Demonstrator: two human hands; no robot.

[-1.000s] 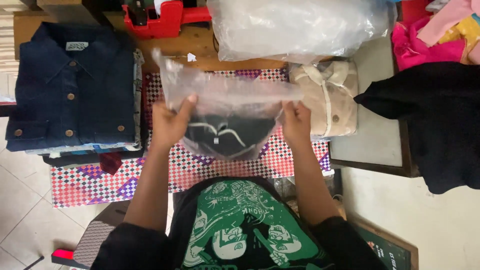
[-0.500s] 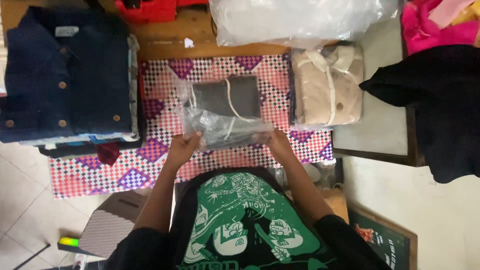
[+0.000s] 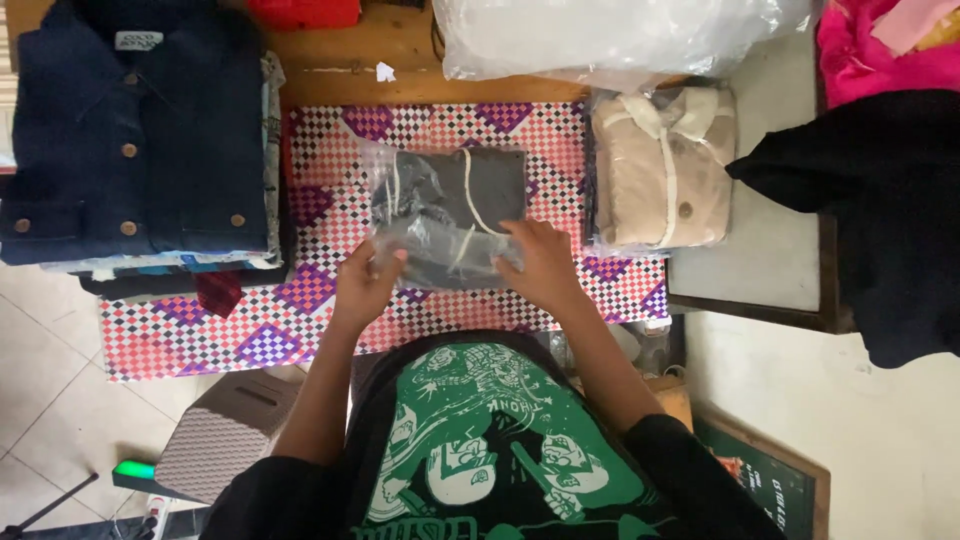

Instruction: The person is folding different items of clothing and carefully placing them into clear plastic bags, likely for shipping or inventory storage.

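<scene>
Left hand (image 3: pixel 362 285) pinching the near left edge of the clear bag (image 3: pixel 447 215), fingers curled over the plastic; right hand (image 3: pixel 540 262) pressed flat on the bag's near right part, fingers spread toward the middle — hands apart, one at each lower corner, both on the plastic. Inside the bag, a folded dark garment (image 3: pixel 455 190) with pale cord lines running across it. Bag lying in the middle of the checkered mat (image 3: pixel 330 310), a pink, white and purple pattern spread over the table (image 3: pixel 400 85), whose bare wood shows along the far edge. Just right of the bag, a bagged beige garment (image 3: pixel 662 170) with a button and light trim, near but not touching the right hand. Beyond both, at the far edge, a heap of clear plastic bags (image 3: pixel 610 35). Off to the left, a folded dark blue denim shirt (image 3: pixel 135 140) with brown buttons, topping a stack of folded clothes. Far right — a loose black cloth (image 3: pixel 880 210) hanging over the edge, pink cloth (image 3: pixel 880 60) behind it. Down low, a green-printed black shirt (image 3: pixel 470 440) on the person's own body, and a grey stool (image 3: pixel 225 435) on the tiled floor.
</scene>
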